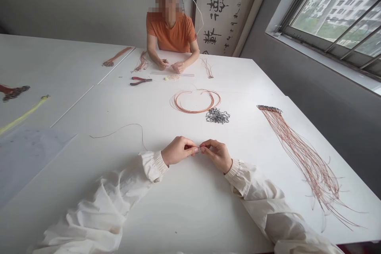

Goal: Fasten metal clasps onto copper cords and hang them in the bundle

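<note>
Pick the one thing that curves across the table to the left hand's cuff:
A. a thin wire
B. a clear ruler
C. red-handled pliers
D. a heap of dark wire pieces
A. The thin wire arcs over the table and ends at the gathered cuff of the left hand.

my sleeves point(98, 214): white | pinched metal piece point(198, 149): grey | wire coil point(195, 102): copper | hook pile point(217, 116): dark grey | pliers point(141, 81): red, black | table point(178, 214): white | co-worker's T-shirt point(171, 31): orange
</note>
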{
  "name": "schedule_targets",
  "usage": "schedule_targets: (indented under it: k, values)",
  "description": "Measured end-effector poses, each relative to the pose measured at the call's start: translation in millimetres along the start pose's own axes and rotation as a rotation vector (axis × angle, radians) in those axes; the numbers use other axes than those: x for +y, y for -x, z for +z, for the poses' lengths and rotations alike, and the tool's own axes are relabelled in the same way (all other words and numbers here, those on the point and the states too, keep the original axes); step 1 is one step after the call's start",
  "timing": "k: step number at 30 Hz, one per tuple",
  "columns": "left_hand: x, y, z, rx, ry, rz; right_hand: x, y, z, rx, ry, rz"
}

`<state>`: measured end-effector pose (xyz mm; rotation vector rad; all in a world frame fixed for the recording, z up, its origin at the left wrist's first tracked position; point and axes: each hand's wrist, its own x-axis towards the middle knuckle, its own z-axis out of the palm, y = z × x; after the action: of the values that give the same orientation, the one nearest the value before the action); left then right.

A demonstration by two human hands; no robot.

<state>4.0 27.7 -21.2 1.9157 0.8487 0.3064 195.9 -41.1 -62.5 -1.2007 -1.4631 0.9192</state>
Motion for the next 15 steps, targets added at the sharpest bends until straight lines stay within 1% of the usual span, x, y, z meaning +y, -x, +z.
schedule_targets:
  k: [5, 10, 12, 15]
  values:
    - [0.5, -0.4, -0.3, 0.029, -0.016, 0.021, 0.0, 0.0, -0.7, 0.020, -0.054, 0.031]
    - [4.8, -0.2, -0.4, 0.089, -0.097, 0.127, 1.6, 0.0, -0.5, 0.027, -0.163, 0.085]
    - [6.6, -0.3, -0.7, 0.094, -0.122, 0.166, 2.9, 0.4, -0.2, 0.023, -0.214, 0.098]
    - [8.0, -0.4, -1.2, 0.090, -0.116, 0.176, 3.2, 0.8, -1.2, 0.023, -0.281, 0.107]
